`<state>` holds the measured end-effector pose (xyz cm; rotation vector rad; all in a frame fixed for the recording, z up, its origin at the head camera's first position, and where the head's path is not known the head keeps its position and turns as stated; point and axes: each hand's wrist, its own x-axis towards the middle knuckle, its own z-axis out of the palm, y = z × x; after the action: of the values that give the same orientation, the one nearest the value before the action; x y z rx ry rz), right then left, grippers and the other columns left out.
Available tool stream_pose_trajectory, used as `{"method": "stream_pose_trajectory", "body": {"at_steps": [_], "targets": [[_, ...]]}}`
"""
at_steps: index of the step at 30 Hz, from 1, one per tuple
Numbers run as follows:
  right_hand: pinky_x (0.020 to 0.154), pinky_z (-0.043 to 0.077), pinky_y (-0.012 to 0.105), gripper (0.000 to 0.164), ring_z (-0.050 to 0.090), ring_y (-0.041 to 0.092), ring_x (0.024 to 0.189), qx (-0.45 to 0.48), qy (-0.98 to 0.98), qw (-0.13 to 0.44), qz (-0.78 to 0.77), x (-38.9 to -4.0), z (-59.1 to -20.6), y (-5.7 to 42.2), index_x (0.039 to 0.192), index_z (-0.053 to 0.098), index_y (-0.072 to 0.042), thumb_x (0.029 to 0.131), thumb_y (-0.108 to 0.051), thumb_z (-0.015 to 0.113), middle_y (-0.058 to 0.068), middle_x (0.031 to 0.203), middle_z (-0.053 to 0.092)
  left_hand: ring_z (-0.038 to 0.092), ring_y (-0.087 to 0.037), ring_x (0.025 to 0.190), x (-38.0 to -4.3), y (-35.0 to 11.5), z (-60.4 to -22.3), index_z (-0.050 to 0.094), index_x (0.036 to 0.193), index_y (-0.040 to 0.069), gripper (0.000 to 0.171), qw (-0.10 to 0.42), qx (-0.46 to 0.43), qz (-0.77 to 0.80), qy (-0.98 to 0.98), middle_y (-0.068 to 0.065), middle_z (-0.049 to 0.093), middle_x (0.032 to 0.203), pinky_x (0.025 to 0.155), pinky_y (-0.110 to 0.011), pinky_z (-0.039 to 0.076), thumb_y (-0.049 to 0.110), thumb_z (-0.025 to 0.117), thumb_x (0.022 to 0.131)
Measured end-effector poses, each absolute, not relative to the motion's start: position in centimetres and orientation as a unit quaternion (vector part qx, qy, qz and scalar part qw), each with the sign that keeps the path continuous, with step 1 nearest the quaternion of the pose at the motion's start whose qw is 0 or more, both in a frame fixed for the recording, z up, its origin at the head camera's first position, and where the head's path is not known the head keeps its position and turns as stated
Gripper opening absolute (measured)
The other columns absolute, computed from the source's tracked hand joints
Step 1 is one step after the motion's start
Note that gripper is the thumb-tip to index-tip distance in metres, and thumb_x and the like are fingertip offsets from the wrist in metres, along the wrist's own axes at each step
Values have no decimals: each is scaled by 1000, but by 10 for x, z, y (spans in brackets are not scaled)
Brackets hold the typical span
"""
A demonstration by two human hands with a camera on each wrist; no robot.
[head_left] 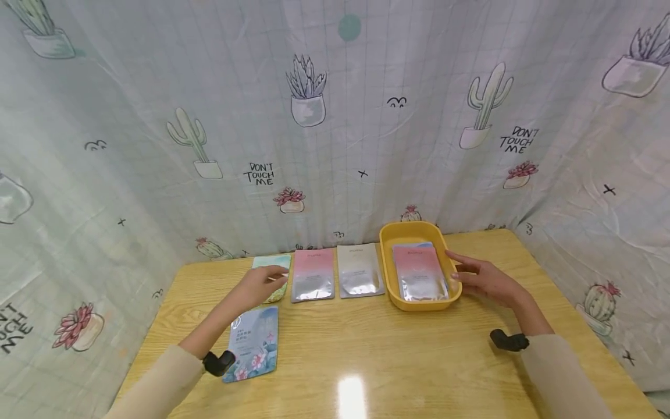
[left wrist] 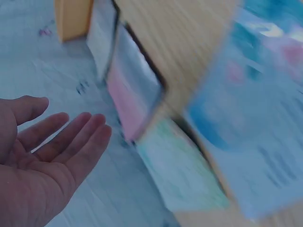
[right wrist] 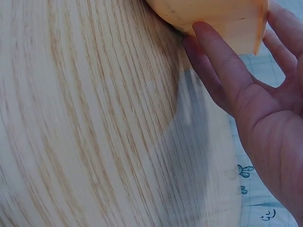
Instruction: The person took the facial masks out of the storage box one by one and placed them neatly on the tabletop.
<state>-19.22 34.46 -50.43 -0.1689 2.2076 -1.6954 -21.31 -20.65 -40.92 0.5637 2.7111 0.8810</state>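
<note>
My left hand hovers at a green floral sachet, partly covering it in the head view. In the left wrist view its fingers are spread and loosely bent, holding nothing. Below the wrist lies a blue sachet with pink flowers, its left side overlapped by the arm. At the far right, my right hand has its fingers at the right side of a yellow tray. In the right wrist view, fairly straight fingertips touch the tray's outer wall. Inside the tray, a pink and silver sachet lies over a blue one.
Between the left hand and the tray, a pink sachet and a cream sachet lie side by side on the wooden table. A cactus-print curtain hangs along the back edge and both sides.
</note>
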Motion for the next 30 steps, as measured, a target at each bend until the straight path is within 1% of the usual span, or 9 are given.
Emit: {"method": "stream_pose_trajectory", "body": {"at_steps": [4,7,11,16,21,23,25,28,30], "targets": [[97,55,35,73,43,40,137,-59,772,179,-608,-190,-503,346,163,21,-16,103,-25,63,32,161,21,67,-32,113,-228,-149,-407,63,136,5,33,108,228,303,919,-14,68,127,91,-41,58,15,58,105],[98,54,35,74,40,42,139,-68,763,180,-617,-189,-502,346,163,20,-15,104,-25,62,34,161,18,67,-29,114,-239,-107,-403,63,137,6,34,109,255,309,910,-14,68,129,93,-39,57,15,59,105],[97,55,34,73,39,42,139,-64,762,178,-620,-188,-502,346,163,21,-15,103,-24,63,33,161,19,66,-30,118,-257,-58,-400,60,139,4,36,124,293,317,893,-16,67,130,96,-38,56,16,58,105],[98,54,34,73,38,42,140,-67,762,180,-619,-190,-504,344,163,22,-18,103,-24,63,32,161,19,62,-30,123,-282,-14,-407,60,140,3,38,143,323,328,876,-17,66,131,99,-36,54,13,60,103],[99,54,34,73,33,45,142,-74,764,175,-616,-192,-506,346,163,24,-18,102,-26,64,31,162,19,60,-27,126,-302,24,-418,60,140,3,40,167,357,310,865,-15,66,133,101,-33,51,12,64,101],[98,54,34,73,32,46,142,-73,767,170,-614,-193,-507,347,163,24,-18,102,-26,64,30,162,19,58,-28,128,-308,41,-421,59,141,2,42,183,359,317,859,-16,65,134,104,-33,49,10,65,100],[98,54,34,72,33,46,142,-73,769,169,-612,-194,-507,349,163,25,-18,102,-26,64,29,162,19,58,-28,129,-313,57,-425,59,142,5,44,189,350,315,862,-16,64,136,105,-32,48,11,67,99],[98,54,33,72,34,44,141,-71,769,169,-613,-193,-509,349,163,25,-18,103,-26,64,29,162,20,58,-27,127,-316,80,-432,60,141,6,46,198,322,318,869,-16,63,137,106,-32,47,11,69,97],[98,55,34,72,35,44,140,-70,770,169,-612,-192,-510,349,163,25,-18,103,-26,64,28,162,21,61,-25,123,-314,93,-438,63,139,9,45,194,305,314,878,-14,64,136,105,-31,48,12,71,95]]}}
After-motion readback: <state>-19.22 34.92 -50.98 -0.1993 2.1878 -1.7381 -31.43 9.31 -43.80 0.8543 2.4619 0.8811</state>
